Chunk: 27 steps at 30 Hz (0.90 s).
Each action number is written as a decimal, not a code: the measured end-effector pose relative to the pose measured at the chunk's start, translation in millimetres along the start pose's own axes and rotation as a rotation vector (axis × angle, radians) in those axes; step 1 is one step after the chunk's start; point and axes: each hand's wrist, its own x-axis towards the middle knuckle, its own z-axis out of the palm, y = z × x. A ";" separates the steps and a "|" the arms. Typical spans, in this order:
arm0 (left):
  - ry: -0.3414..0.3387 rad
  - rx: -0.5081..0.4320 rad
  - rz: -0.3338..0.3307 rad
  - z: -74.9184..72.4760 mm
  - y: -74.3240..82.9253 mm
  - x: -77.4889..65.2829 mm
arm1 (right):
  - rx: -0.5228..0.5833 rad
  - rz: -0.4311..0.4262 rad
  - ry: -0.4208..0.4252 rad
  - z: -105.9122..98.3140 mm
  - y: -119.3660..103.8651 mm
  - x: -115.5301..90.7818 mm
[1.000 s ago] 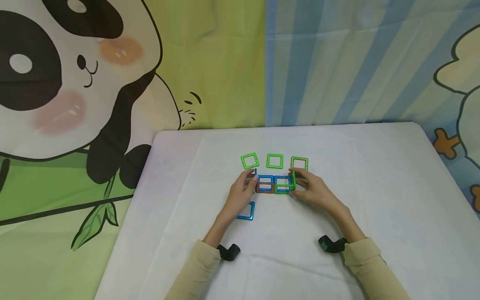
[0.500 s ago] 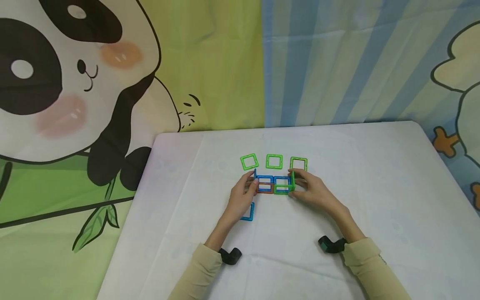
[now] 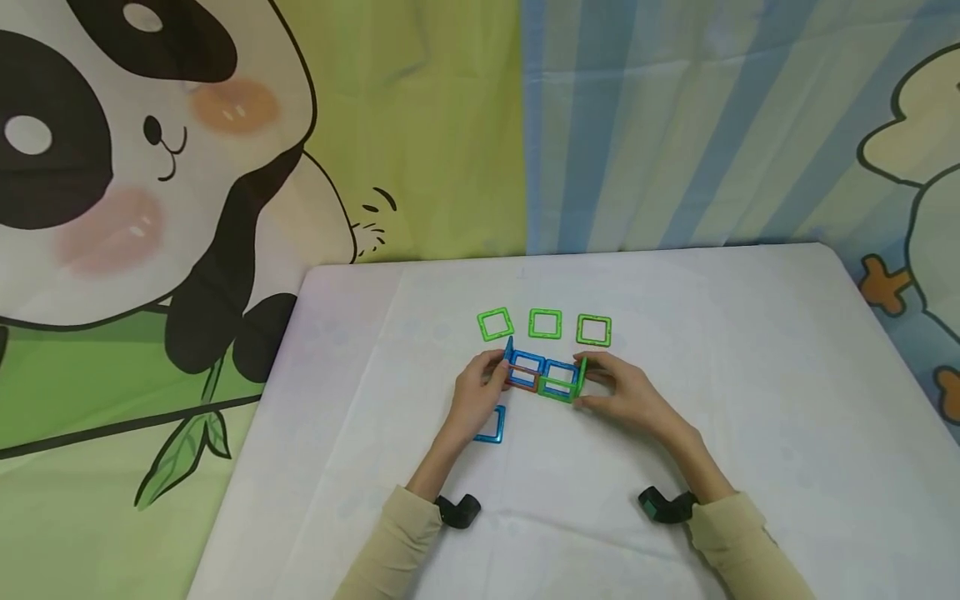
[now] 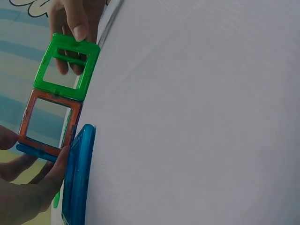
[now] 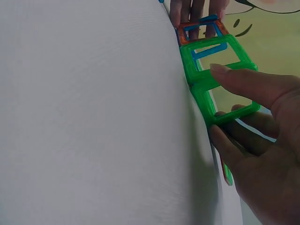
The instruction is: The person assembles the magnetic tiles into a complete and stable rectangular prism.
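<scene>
A joined block of square magnetic tiles lies slightly skewed between both hands in the head view. Its front has an orange tile beside a green tile, with blue tiles behind. A blue tile stands at the left end, a green end tile at the right. My left hand grips the left end, fingers partly hidden. My right hand holds the green end tile between thumb and fingers. Just below my left hand sits a loose blue tile, partly covered by the wrist.
Behind the block, loose green tiles lie in a row: a left one, a middle one and a right one. They rest on a white-covered table. A printed curtain hangs past the far edge.
The block has turned, its right end swinging toward the person along with my right hand. The right-hand loose green tile, earlier partly covered, now shows whole. My left hand keeps its hold.
</scene>
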 end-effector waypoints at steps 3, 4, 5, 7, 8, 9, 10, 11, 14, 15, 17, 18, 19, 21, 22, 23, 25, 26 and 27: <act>0.014 -0.002 -0.004 -0.7 -1.2 0.5 | -0.010 -0.004 -0.004 1.7 -0.6 -3.1; 0.018 -0.006 -0.007 -1.0 -1.4 0.8 | -0.016 -0.007 -0.005 2.3 -0.8 -4.1; 0.021 -0.010 -0.011 -1.3 -1.5 1.2 | -0.020 -0.011 -0.005 2.7 -1.1 -5.1; 0.027 -0.019 -0.022 -1.7 -1.6 2.0 | -0.031 -0.023 -0.008 3.6 -1.8 -6.9; 0.029 -0.026 -0.029 -1.8 -1.8 2.3 | -0.037 -0.030 -0.009 3.9 -2.2 -7.9; 0.031 -0.029 -0.033 -1.9 -1.9 2.7 | -0.047 -0.037 -0.009 4.2 -2.7 -8.8; 0.033 -0.030 -0.037 -1.8 -2.2 3.0 | -0.057 -0.043 -0.010 4.4 -3.3 -9.8; 0.035 -0.032 -0.038 -1.7 -2.5 3.3 | -0.065 -0.049 -0.011 4.6 -4.2 -10.7; 0.038 -0.030 -0.034 -0.9 -3.6 4.1 | -0.087 -0.063 -0.022 5.3 -6.8 -13.1; 0.038 -0.027 -0.032 -0.5 -3.8 4.3 | -0.089 -0.065 -0.027 5.6 -7.7 -13.6; 0.038 -0.018 -0.029 0.3 -4.3 4.6 | -0.096 -0.064 -0.035 6.3 -9.5 -14.6; 0.037 -0.015 -0.029 0.6 -4.5 4.8 | -0.101 -0.062 -0.039 6.7 -10.1 -15.1; 0.037 -0.011 -0.030 0.9 -4.6 4.9 | -0.103 -0.059 -0.041 7.1 -10.8 -15.5; 0.037 -0.006 -0.032 1.3 -4.6 5.1 | -0.097 -0.051 -0.047 7.9 -11.7 -16.2; 0.037 -0.003 -0.034 1.5 -4.5 5.1 | -0.095 -0.054 -0.052 8.3 -11.8 -16.5; 0.037 0.000 -0.036 1.4 -4.2 5.1 | -0.090 -0.059 -0.056 8.7 -11.7 -16.9; 0.037 0.004 -0.036 1.4 -2.9 4.8 | -0.078 -0.063 -0.064 9.5 -11.7 -17.7; 0.037 0.006 -0.035 1.3 -2.3 4.8 | -0.073 -0.064 -0.068 9.9 -12.1 -18.1; 0.037 0.008 -0.035 1.3 -1.7 4.5 | -0.072 -0.067 -0.074 10.3 -12.0 -18.4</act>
